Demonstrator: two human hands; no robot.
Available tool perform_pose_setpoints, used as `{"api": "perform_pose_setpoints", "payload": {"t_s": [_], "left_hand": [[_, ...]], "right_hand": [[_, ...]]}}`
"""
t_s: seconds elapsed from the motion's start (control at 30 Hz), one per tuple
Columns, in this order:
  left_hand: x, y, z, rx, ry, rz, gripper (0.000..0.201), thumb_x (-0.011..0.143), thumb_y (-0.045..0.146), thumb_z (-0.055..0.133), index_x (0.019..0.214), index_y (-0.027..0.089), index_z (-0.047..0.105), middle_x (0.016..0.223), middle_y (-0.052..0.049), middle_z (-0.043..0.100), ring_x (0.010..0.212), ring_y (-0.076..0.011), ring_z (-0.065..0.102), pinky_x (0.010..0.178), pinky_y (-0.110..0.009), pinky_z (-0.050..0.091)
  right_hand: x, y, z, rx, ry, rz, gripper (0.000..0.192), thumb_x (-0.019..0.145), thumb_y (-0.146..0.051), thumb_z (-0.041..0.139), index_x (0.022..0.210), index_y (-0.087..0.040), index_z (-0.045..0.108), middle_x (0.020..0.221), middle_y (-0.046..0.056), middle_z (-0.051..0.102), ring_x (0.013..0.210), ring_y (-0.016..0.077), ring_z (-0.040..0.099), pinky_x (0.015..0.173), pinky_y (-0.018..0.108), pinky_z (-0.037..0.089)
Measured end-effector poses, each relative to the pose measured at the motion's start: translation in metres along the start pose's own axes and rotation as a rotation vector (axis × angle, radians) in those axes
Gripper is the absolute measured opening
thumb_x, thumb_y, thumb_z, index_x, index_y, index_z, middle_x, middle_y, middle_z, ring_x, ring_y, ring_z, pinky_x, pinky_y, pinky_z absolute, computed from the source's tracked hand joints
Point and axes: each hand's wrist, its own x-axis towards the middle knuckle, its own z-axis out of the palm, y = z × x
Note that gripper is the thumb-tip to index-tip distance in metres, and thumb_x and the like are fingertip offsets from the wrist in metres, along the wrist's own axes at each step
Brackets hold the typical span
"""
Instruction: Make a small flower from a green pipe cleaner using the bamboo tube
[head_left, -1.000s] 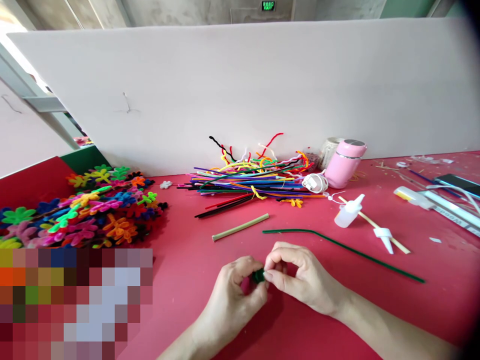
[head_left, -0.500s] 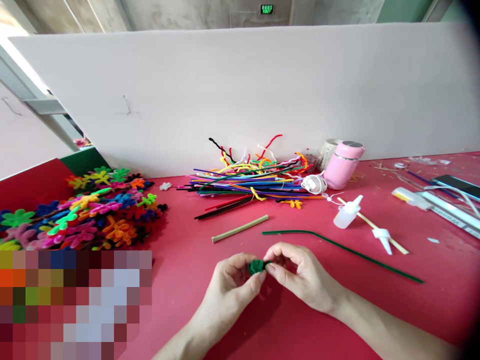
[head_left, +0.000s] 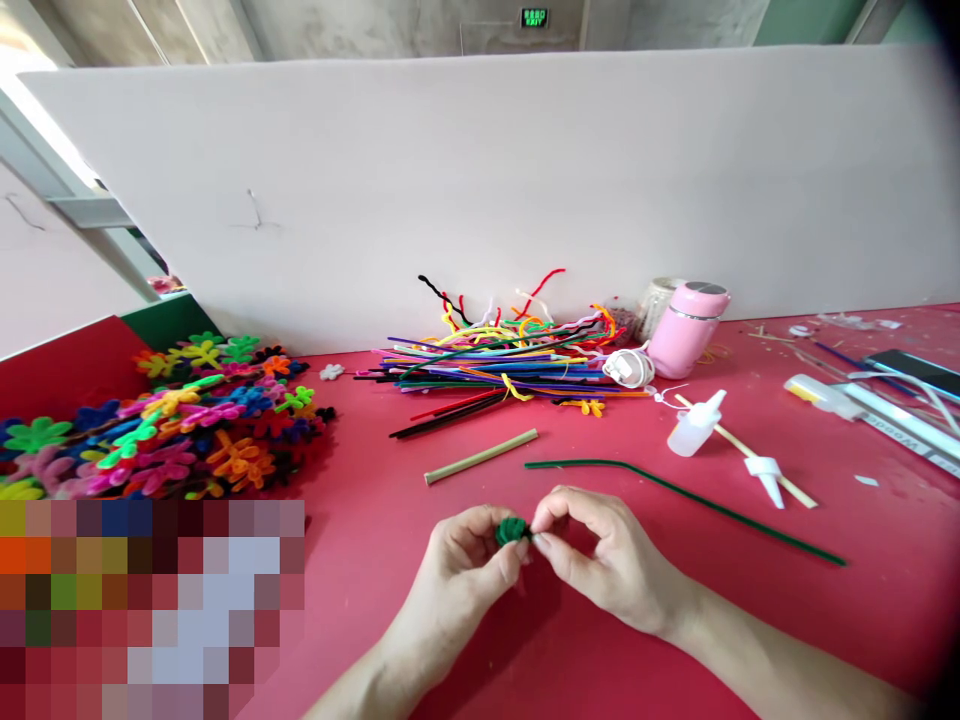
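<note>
Left hand and right hand pinch a little green fuzzy coil together, above the red table.

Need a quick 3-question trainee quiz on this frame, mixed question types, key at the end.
1. True or false: both hands pinch the green coil.
2. Which lies nearest the right hand? A) pink flask B) long green pipe cleaner C) flower pile
3. Fill in: the bamboo stick lies between the hands and the loose ____ pile by the white board.

Key
1. True: left hand and right hand meet on it above the red table.
2. B
3. pipe cleaner
</note>
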Motion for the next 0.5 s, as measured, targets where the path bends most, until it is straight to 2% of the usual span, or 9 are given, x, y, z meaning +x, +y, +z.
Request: {"api": "perform_pose_setpoints", "payload": {"t_s": [0.3, 0.5], "left_hand": [[-0.0004, -0.0028, -0.0042, 0.002, -0.042, 0.011, 0.012, 0.070, 0.024, 0.065, 0.069, 0.012, 0.061, 0.058, 0.000, 0.059, 0.052, -0.0080, 0.049, 0.053, -0.020, 0.038], [-0.0007, -0.0013, -0.0014, -0.011, -0.035, 0.004, 0.012, 0.068, 0.023, 0.066, 0.067, 0.012, 0.062, 0.057, 0.000, 0.059, 0.052, -0.0083, 0.050, 0.052, -0.020, 0.037]], "right_hand": [[-0.0013, 0.0062, 0.0033, -0.065, 0.075, -0.110, 0.011, 0.075, -0.008, 0.050, 0.074, -0.019, 0.049, 0.068, 0.000, 0.054, 0.062, 0.0118, 0.053, 0.061, 0.022, 0.044], [-0.0008, 0.0005, 0.0008, -0.049, 0.014, -0.062, 0.011, 0.076, -0.007, 0.048, 0.074, -0.018, 0.049, 0.069, 0.001, 0.057, 0.063, 0.0121, 0.054, 0.062, 0.023, 0.044]]}}
